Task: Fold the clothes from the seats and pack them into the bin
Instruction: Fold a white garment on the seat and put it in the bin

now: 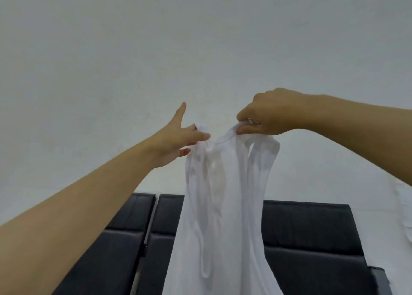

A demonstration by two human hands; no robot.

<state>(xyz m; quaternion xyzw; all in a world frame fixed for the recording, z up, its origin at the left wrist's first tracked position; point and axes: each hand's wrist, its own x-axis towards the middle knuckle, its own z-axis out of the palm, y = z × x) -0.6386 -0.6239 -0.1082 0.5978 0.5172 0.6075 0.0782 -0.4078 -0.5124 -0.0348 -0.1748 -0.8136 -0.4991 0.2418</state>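
Right hand (pixel 267 118) is pinching the white top (pixel 225 194) by one strap, left hand (pixel 178 136) hooking the other with its forefinger straight — top is hanging mid-air before the seats (pixel 312 239). Looks light, limp, thin — best held at both straps.

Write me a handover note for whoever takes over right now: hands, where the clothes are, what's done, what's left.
Right hand: pinches the top edge of the white garment.
Left hand: fingers mostly extended, thumb and fingers catching the garment's other top corner; grip looks loose.
Garment: hangs in the air, unfolded, in front of the black seats and the pale wall.
Bin: not in view, so what is already packed cannot be told.
Left: secure the left corner, fold this garment, put it into the bin, then check the seats for more.
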